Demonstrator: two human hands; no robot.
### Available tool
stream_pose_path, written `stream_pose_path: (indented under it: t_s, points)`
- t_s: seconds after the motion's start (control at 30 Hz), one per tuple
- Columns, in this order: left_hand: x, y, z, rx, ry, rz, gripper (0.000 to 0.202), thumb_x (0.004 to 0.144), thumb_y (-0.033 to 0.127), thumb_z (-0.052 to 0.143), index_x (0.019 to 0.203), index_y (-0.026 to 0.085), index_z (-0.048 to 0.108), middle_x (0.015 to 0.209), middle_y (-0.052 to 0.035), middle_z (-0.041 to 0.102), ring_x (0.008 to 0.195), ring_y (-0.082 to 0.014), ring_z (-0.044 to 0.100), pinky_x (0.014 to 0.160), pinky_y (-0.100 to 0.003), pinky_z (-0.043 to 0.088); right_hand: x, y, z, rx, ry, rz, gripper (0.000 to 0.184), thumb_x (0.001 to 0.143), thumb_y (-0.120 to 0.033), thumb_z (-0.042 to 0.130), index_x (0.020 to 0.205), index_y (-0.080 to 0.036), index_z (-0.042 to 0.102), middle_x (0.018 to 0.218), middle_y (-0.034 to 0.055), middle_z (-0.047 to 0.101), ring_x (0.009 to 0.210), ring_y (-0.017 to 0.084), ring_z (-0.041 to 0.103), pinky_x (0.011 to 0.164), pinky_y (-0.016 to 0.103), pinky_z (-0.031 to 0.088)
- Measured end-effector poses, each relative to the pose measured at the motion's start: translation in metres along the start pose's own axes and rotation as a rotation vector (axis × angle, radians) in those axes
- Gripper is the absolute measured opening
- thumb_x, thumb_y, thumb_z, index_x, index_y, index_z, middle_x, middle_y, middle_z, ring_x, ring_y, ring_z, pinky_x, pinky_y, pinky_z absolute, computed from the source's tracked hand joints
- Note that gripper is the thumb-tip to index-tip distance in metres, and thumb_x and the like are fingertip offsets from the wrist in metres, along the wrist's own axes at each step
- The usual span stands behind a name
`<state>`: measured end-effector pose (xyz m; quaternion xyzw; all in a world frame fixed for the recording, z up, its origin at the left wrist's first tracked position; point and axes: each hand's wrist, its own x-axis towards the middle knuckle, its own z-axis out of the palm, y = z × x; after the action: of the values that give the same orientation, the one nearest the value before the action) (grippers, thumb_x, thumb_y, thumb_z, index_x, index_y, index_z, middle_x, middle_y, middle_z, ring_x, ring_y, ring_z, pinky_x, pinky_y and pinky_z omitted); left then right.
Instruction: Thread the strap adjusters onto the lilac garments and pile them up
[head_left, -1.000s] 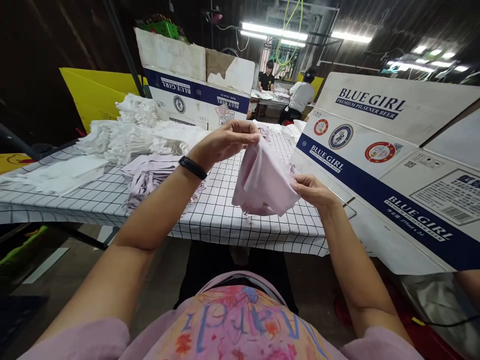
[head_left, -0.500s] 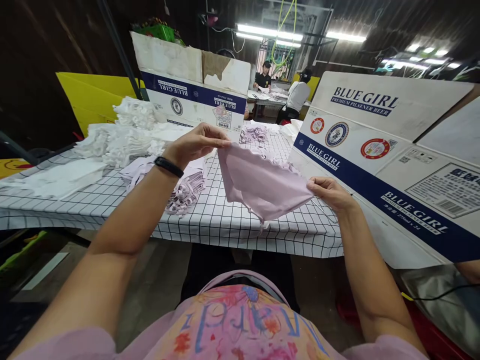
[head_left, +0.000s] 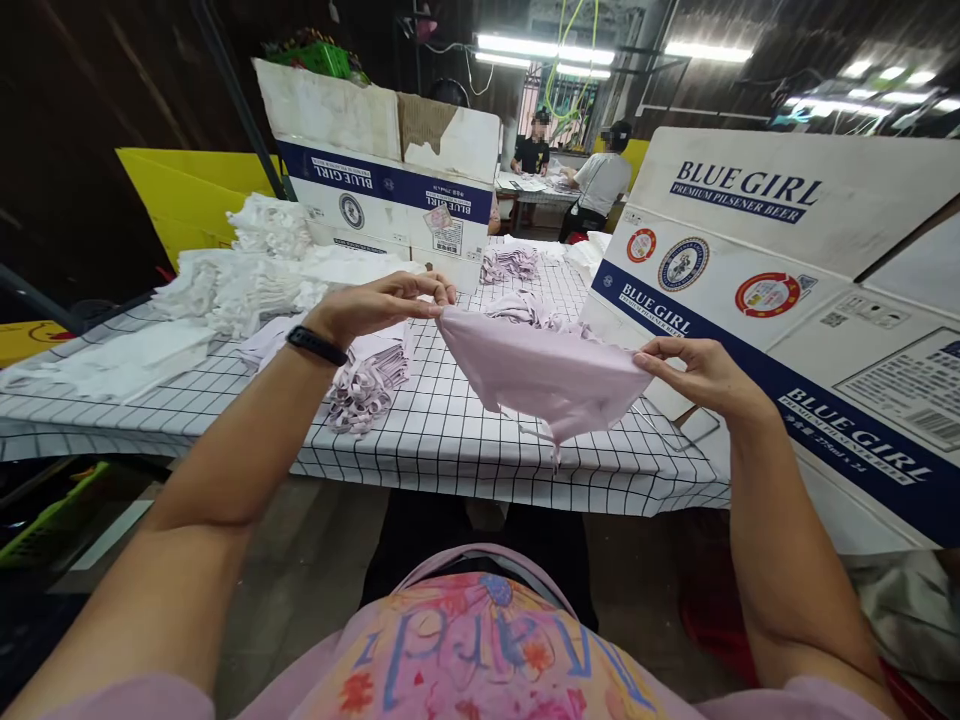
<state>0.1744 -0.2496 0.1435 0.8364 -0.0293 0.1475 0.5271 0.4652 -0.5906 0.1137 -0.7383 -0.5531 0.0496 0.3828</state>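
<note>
A pair of pale pink underpants (head_left: 544,365) is stretched between my two hands above the table. My left hand (head_left: 386,303), with a black band on its wrist, pinches one upper corner. At the opposite corner the thumb and fingers of my right hand (head_left: 701,375) grip the cloth. The lower edge hangs down to a narrow point over the checked tablecloth (head_left: 442,455). Beneath and left of it lies a stack of pink garments (head_left: 371,375). More crumpled pink garments (head_left: 517,305) lie just behind the held one.
White garments (head_left: 232,280) are heaped on the left. Printed cartons stand at the back left (head_left: 397,180) and along the right (head_left: 750,270). A bent wire (head_left: 667,425) lies by the right carton. Two people work at a far table (head_left: 536,183).
My right hand has moved outward to the right, and my left hand has dropped slightly. The underpants are pulled wider, their upper edge straighter.
</note>
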Motion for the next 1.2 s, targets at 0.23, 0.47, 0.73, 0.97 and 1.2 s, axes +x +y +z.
stream_pose_path:
  t_s: [0.23, 0.47, 0.73, 0.97, 1.2]
  points:
    - [0.01, -0.028, 0.013, -0.054, 0.023, -0.017, 0.026, 0.081, 0.043, 0.082, 0.082, 0.019, 0.074, 0.109, -0.0097, 0.066, 0.104, -0.0215, 0.061, 0.091, -0.033, 0.049, 0.013, -0.013, 0.025, 0.325, 0.046, -0.037, 0.027, 0.087, -0.05, 0.076, 0.082, -0.023, 0.074, 0.077, 0.0035, 0.064, 0.071, 0.017, 0.056, 0.063, 0.031, 0.045]
    - [0.013, -0.05, 0.025, -0.491, 0.117, -0.061, 0.022, 0.075, 0.035, 0.086, 0.081, 0.018, 0.072, 0.097, -0.0079, 0.072, 0.095, -0.0202, 0.066, 0.087, -0.033, 0.05, 0.018, -0.008, 0.03, 0.658, 0.157, -0.004, 0.03, 0.082, -0.05, 0.08, 0.077, -0.023, 0.069, 0.067, 0.0002, 0.055, 0.059, 0.013, 0.046, 0.054, 0.028, 0.039]
    - [0.013, -0.076, 0.039, -0.407, -0.071, -0.196, 0.032, 0.071, 0.04, 0.09, 0.081, 0.018, 0.068, 0.086, -0.0033, 0.067, 0.076, -0.015, 0.06, 0.067, -0.025, 0.044, 0.031, 0.001, 0.049, 0.734, 0.311, 0.044, 0.038, 0.08, -0.059, 0.077, 0.071, -0.025, 0.061, 0.059, -0.0006, 0.046, 0.05, 0.014, 0.037, 0.045, 0.029, 0.033]
    - [0.008, -0.08, 0.036, -0.078, -0.151, -0.104, 0.032, 0.09, 0.052, 0.071, 0.083, 0.021, 0.076, 0.089, -0.0035, 0.063, 0.086, -0.0179, 0.057, 0.077, -0.028, 0.046, 0.044, 0.016, 0.051, 0.66, 0.278, 0.104, 0.03, 0.08, -0.052, 0.08, 0.071, -0.025, 0.072, 0.063, 0.0018, 0.055, 0.053, 0.015, 0.043, 0.046, 0.029, 0.031]
    - [0.009, -0.077, -0.003, 0.0, 0.127, 0.014, 0.029, 0.085, 0.048, 0.078, 0.077, 0.021, 0.08, 0.115, -0.0104, 0.06, 0.102, -0.0213, 0.058, 0.085, -0.031, 0.052, 0.051, 0.041, 0.036, 0.261, -0.171, 0.097, 0.042, 0.074, -0.061, 0.082, 0.071, -0.02, 0.075, 0.07, 0.0058, 0.066, 0.068, 0.02, 0.058, 0.059, 0.031, 0.043]
